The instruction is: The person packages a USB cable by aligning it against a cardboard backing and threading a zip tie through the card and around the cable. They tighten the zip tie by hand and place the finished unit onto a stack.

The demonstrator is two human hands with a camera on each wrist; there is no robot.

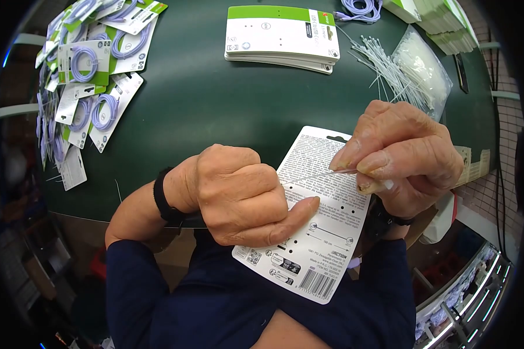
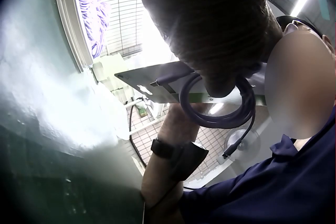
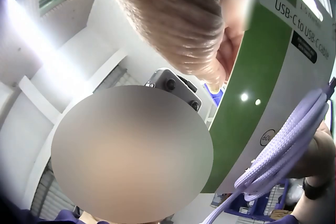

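In the head view, my left hand (image 1: 239,195) grips the left side of a printed cable card (image 1: 326,256), its thumb lying on the white back. The card is tilted, barcode end toward my body. My right hand (image 1: 407,157) pinches a thin white cable tie (image 1: 311,177) between thumb and finger over the card's upper part. The tie runs across the back toward my left fist, which hides its other end. On the card's front, a coiled lilac USB-C cable (image 3: 286,142) shows in the right wrist view. Fingers of my left hand overlap the coil in the left wrist view.
A stack of blank-fronted cards (image 1: 279,38) lies at the back of the green table (image 1: 174,75). Carded cables (image 1: 90,64) are heaped at left. Loose ties (image 1: 384,67), a bag of ties (image 1: 422,70), a lilac cable (image 1: 361,9) and more cards (image 1: 442,23) lie at back right.
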